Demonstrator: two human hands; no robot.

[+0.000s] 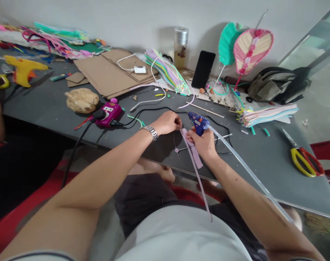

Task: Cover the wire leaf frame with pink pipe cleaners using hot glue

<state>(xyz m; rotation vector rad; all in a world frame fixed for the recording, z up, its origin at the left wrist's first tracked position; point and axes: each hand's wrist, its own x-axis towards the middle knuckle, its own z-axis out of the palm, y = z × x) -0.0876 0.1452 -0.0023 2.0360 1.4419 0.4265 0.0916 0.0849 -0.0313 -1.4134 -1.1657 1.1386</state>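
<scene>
My right hand (207,145) is wrapped round a blue hot glue gun (199,122), with a long clear glue stick (243,168) running out of its back toward my forearm. Its fingers also rest at a lilac piece of side-by-side pipe cleaners (196,156) on the table. One long lilac pipe cleaner (199,177) hangs from the piece's upper end over the table edge. My left hand (168,123) is closed, its fingertips pinching at that upper end. A thin wire loop and a rod with a small lilac tip (176,150) lie beneath.
Left of my hands are a magenta power socket (108,113), a brown lump (82,100) and a yellow glue gun (24,70). Behind stand cardboard (110,72), pipe cleaner bundles (167,70), a phone (203,69) and leaf-shaped fans (253,50). Scissors (303,157) lie right.
</scene>
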